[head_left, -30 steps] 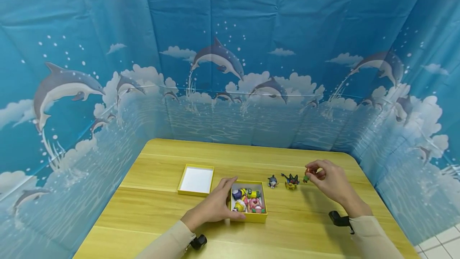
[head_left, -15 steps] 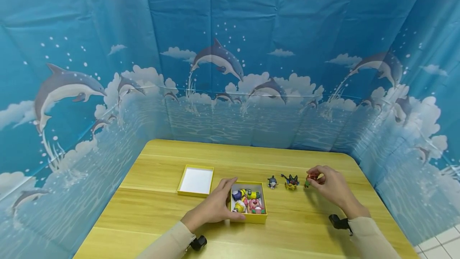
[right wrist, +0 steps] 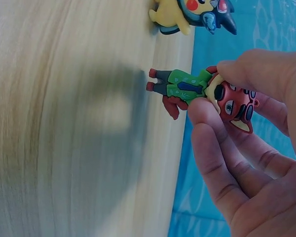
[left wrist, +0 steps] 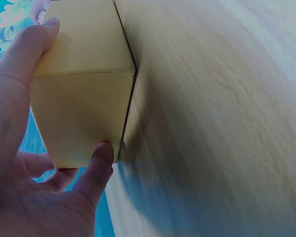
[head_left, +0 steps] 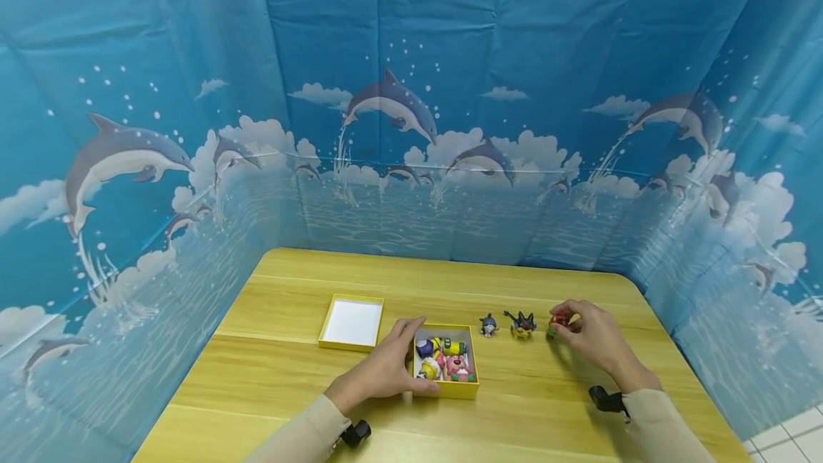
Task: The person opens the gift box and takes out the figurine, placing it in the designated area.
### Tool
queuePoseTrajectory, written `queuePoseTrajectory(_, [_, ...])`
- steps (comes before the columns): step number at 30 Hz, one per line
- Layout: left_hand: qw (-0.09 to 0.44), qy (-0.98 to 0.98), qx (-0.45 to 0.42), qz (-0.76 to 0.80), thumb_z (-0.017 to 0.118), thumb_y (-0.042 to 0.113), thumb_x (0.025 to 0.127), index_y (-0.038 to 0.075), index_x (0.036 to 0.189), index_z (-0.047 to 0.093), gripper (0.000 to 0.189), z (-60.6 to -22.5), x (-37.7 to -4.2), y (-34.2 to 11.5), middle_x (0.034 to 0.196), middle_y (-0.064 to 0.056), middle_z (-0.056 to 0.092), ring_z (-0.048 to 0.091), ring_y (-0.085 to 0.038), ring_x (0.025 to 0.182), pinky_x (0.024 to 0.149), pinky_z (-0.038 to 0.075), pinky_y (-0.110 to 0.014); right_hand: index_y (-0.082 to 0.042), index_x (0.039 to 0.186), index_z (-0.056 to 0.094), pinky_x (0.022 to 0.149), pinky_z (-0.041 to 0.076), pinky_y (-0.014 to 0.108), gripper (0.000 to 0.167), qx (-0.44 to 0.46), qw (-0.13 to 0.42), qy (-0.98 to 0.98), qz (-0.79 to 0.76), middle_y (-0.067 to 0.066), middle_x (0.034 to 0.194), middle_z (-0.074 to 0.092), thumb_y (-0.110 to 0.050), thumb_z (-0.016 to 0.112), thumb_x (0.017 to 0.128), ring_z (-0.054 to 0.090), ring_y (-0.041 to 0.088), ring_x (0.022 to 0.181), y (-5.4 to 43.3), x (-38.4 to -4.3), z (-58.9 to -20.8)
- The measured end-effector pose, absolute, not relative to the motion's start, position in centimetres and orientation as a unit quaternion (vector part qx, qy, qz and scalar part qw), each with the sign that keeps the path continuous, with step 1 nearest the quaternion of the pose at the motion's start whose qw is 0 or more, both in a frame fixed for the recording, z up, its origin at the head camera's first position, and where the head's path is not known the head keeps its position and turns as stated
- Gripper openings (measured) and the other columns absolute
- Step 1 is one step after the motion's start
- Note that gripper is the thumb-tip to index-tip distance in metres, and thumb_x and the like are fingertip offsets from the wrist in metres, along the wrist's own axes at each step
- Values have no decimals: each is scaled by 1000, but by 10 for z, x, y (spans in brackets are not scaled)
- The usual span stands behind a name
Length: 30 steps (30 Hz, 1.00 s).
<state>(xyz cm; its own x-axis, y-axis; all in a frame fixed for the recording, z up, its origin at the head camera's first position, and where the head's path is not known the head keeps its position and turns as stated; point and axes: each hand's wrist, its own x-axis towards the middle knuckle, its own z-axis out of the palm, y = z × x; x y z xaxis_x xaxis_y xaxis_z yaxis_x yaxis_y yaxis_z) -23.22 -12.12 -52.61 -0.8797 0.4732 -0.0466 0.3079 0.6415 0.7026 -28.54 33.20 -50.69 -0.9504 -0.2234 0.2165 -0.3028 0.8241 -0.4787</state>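
Note:
My left hand [head_left: 376,370] grips the yellow box [head_left: 458,391] from its left side, thumb on the front wall and fingers at the far side. Several small figurines lie inside it, among them a pink bear figurine [head_left: 457,369]. Over on the right, my right hand [head_left: 594,338] pinches a fox figurine [right wrist: 185,86] by the head between thumb and fingers. The fox is red, with a green shirt and blue tie, held upright with its feet close to the tabletop. Just left of it stands a yellow figurine with a dark eared hood [head_left: 522,326].
A small grey-hooded figurine [head_left: 488,325] stands between the box and the hooded yellow one. The box's lid [head_left: 351,322] lies with its white inside up, left of the box. A dolphin-print curtain [head_left: 411,220] closes off the back and sides of the wooden table [head_left: 270,377].
My right hand has lowered the fox figurine slightly toward the table, mostly in the first half second. The left hand and the box have stayed in place.

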Motion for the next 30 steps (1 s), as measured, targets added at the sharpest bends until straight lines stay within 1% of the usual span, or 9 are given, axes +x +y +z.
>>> queuePoseTrajectory(8, [110,899,221,361,95,70,91,18,188,22,133,-524,-233,-121,184,-11,38,59,-35,157,126,57,-59,-6,123,83,72,63,29,22,133,77,-952,265,10,109,80,-9,90,103,76,15,82,333,-285,-512])
queuePoseTrajectory(16, [105,902,222,356,95,71,90,18,188,22,133,-525,-232,-121,184,-11,39,60,-34,156,126,57,-58,-5,124,83,73,63,29,22,142,73,-952,262,8,110,80,-9,90,103,76,15,84,332,-286,-512])
queuePoseTrajectory(23, [103,898,226,362,96,69,90,15,188,23,133,-523,-231,-121,183,-13,40,59,-37,157,126,56,-61,-4,126,82,73,63,29,26,151,75,-951,260,9,111,81,-8,91,102,75,14,84,332,-284,-511])
queuePoseTrajectory(26, [103,898,227,363,95,70,91,15,188,23,133,-523,-231,-121,182,-13,40,60,-34,154,126,57,-59,-3,127,82,74,64,28,29,154,74,-950,260,12,114,81,-8,92,101,76,15,84,332,-284,-511])
queuePoseTrajectory(30, [104,898,229,361,96,69,91,16,188,22,133,-524,-231,-121,181,-12,41,63,-25,139,119,60,-52,-2,131,81,74,65,27,33,153,68,-951,259,17,118,81,-7,92,100,78,17,84,331,-283,-511])
